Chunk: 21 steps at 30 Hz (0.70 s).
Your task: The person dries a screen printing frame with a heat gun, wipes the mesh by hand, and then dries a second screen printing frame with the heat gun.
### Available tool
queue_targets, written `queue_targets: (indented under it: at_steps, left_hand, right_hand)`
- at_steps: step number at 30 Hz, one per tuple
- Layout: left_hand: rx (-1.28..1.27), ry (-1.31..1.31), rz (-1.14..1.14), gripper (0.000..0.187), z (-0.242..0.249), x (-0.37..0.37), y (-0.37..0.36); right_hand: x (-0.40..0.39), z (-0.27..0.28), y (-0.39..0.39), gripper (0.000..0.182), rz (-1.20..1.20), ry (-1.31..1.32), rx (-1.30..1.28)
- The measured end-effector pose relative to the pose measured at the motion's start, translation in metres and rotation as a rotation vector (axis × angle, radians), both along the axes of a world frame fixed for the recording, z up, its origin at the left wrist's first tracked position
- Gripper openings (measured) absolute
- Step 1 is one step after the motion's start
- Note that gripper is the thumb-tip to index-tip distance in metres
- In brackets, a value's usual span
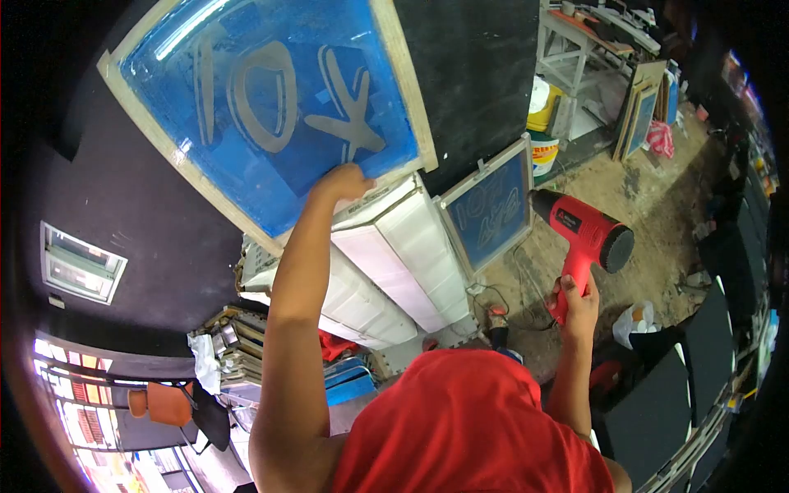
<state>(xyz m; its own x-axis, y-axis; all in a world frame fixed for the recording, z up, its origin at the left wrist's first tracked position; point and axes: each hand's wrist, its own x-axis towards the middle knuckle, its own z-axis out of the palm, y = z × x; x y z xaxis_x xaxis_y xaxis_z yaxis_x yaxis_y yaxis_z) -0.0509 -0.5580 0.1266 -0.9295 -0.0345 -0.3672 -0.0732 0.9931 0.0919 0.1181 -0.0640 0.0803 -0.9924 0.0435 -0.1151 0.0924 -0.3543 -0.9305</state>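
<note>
A large silk screen with a pale wooden frame [412, 94] and blue mesh leans upright against the dark wall, pale letter shapes showing in the mesh. My left hand [342, 182] is closed at the frame's lower edge, with its fingertips partly hidden. In my right hand [579, 306] is a red and black heat gun [582, 226], gripped by its handle and held off to the right, its black nozzle pointing left. Behind that nozzle a smaller silk screen [486, 209] stands on the floor.
Long white boxes [386, 246] stand under the large screen. Paint buckets [542, 148] and a work table [588, 37] are at the back right. Black panels [657, 411] line the right side. A white plastic bag [637, 320] and cables lie on the floor.
</note>
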Motion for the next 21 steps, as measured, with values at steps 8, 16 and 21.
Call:
queue_targets:
  at_steps: [8, 16, 21]
  left_hand:
    - [-0.037, -0.151, 0.049, 0.048, 0.023, -0.062, 0.084]
    - [0.417, -0.215, 0.101, 0.042, 0.068, -0.102, 0.065]
    - [0.47, 0.116, 0.164, 0.041, 0.187, -0.089, 0.056]
  right_hand:
    - [-0.025, -0.013, 0.036, 0.025, -0.017, -0.047, -0.018]
    - [-0.038, -0.017, 0.058, 0.025, -0.095, -0.094, -0.009]
    - [-0.041, -0.019, 0.065, 0.024, -0.091, -0.089, -0.035]
